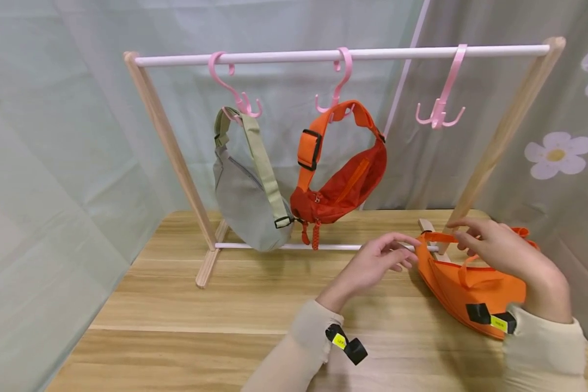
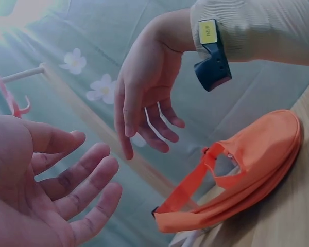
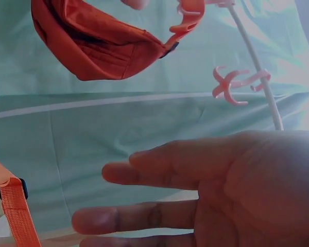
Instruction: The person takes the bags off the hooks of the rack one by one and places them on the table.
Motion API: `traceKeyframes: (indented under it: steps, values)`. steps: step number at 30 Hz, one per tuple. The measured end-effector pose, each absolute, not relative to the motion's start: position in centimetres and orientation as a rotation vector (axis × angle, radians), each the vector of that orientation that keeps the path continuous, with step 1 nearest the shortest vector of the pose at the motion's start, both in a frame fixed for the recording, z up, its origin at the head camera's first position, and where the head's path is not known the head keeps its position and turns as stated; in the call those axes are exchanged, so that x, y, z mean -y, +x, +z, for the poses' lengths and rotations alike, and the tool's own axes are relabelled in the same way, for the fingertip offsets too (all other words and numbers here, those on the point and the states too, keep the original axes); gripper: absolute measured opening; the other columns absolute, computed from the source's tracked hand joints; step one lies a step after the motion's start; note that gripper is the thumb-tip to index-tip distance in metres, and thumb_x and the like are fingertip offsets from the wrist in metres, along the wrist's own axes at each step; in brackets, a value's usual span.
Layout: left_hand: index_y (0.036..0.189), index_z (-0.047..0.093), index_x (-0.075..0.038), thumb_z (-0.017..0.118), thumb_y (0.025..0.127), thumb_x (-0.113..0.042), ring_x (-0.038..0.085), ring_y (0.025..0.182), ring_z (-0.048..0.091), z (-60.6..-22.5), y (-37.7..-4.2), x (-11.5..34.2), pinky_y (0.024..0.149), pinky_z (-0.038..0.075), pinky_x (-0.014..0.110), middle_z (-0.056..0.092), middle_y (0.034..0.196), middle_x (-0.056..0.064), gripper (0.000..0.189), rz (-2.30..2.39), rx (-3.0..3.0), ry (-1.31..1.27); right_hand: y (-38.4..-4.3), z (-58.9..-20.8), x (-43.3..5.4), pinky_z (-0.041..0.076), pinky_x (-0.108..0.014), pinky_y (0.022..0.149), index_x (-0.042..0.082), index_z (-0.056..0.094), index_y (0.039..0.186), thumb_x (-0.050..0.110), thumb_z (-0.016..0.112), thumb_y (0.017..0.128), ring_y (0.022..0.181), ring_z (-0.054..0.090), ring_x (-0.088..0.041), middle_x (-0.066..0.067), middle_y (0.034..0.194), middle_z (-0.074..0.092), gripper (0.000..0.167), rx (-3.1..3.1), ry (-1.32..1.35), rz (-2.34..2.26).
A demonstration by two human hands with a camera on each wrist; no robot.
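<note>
An orange sling bag (image 1: 490,286) lies on the wooden table at the right, its strap lying along its upper side; the left wrist view shows the same orange sling bag (image 2: 257,170) whole. My right hand (image 1: 504,250) hovers above it, fingers loosely bent; in the left wrist view, a gap separates this right hand (image 2: 149,82) from the bag. Close to the bag's left end is my left hand (image 1: 377,261), fingers relaxed and holding nothing. Seen from the right wrist, my right hand (image 3: 216,185) has extended fingers around nothing, with an orange strap (image 3: 18,216) below left.
A white-barred wooden rack (image 1: 294,56) stands behind. From its pink hooks hang a grey sling bag (image 1: 247,201) at left and a red-orange sling bag (image 1: 343,190) in the middle. The right pink hook (image 1: 439,109) bears nothing. Pale curtains (image 1: 54,136) surround the table (image 1: 176,337).
</note>
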State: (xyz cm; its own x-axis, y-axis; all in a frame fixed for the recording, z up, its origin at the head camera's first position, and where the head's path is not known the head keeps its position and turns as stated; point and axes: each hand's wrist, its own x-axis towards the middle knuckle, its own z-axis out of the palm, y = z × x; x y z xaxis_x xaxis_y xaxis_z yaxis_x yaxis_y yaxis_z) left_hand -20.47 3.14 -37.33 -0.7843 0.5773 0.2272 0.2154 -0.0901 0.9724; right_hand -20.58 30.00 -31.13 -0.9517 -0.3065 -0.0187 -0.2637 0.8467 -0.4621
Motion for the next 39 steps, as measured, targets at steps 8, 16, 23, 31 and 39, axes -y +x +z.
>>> traceKeyframes:
  steps: [8,16,23,31,39]
  values:
    - [0.135,0.062,0.001,0.053,0.108,-0.008,0.018,0.098,0.071,-36.4,-21.1,-2.2,0.089,0.058,0.03,0.069,0.118,0.029,0.03,1.987,-1.921,0.938,-20.5,-30.8,-28.7,0.056,-0.033,0.065,0.004,0.06,0.141,0.024,0.053,0.111,0.095,0.069,-0.03,-0.018,0.117,0.07,0.037,-3.032,-0.545,-0.825]
    - [0.134,0.063,0.002,0.055,0.107,-0.007,0.009,0.092,0.069,-35.0,-21.2,-0.4,0.093,0.058,0.045,0.07,0.113,0.025,0.029,2.057,-1.961,0.959,-20.1,-30.6,-27.1,0.054,-0.021,0.074,0.014,0.067,0.135,0.018,0.057,0.109,0.099,0.071,-0.027,-0.011,0.117,0.074,0.028,-3.123,-0.761,-0.946]
    - [0.133,0.061,0.002,0.054,0.107,-0.006,0.016,0.097,0.071,-33.7,-21.3,1.8,0.094,0.058,0.045,0.068,0.115,0.028,0.028,2.141,-1.999,0.959,-20.1,-30.8,-24.8,0.047,-0.007,0.086,0.015,0.068,0.135,0.008,0.06,0.106,0.097,0.066,0.003,-0.001,0.124,0.068,0.031,-3.126,-1.012,-1.179]
    - [0.132,0.06,0.006,0.052,0.107,-0.004,0.018,0.099,0.07,-32.7,-21.6,4.0,0.098,0.053,0.058,0.068,0.112,0.028,0.028,2.277,-2.005,0.955,-20.4,-31.0,-22.7,0.039,-0.011,0.103,0.015,0.059,0.148,0.002,0.063,0.103,0.125,0.051,0.002,-0.004,0.146,0.056,0.046,-3.086,-1.16,-1.353]
    - [0.131,0.06,0.008,0.053,0.107,-0.004,0.019,0.094,0.07,-32.3,-21.7,5.2,0.093,0.058,0.044,0.069,0.11,0.028,0.028,2.356,-2.067,0.921,-20.4,-31.4,-21.4,0.035,-0.039,0.115,0.025,0.053,0.153,0.007,0.064,0.103,0.141,0.041,-0.01,0.006,0.161,0.041,0.055,-3.067,-1.106,-1.407]
